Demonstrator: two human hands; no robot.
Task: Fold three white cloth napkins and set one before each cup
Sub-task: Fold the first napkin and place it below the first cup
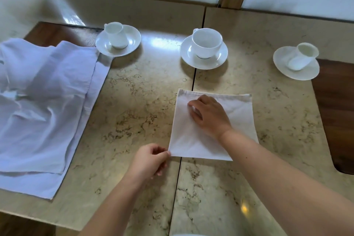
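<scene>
A white napkin [193, 140], folded into a square, lies flat on the marble table in front of the middle cup [206, 43]. My left hand [151, 161] pinches its near left corner. My right hand [208, 114] rests palm down on the napkin's upper middle, fingers curled and pressing the cloth. Two more white cups on saucers stand at the back, the left cup [115, 34] and the right cup [303, 55]. A pile of unfolded white napkins [44, 105] lies rumpled at the left side of the table.
The marble table [134, 105] has a seam running front to back under the folded napkin. Dark wood insets show at the far right [337, 113] and back left [57, 34]. A wall with frosted panels rises behind the cups.
</scene>
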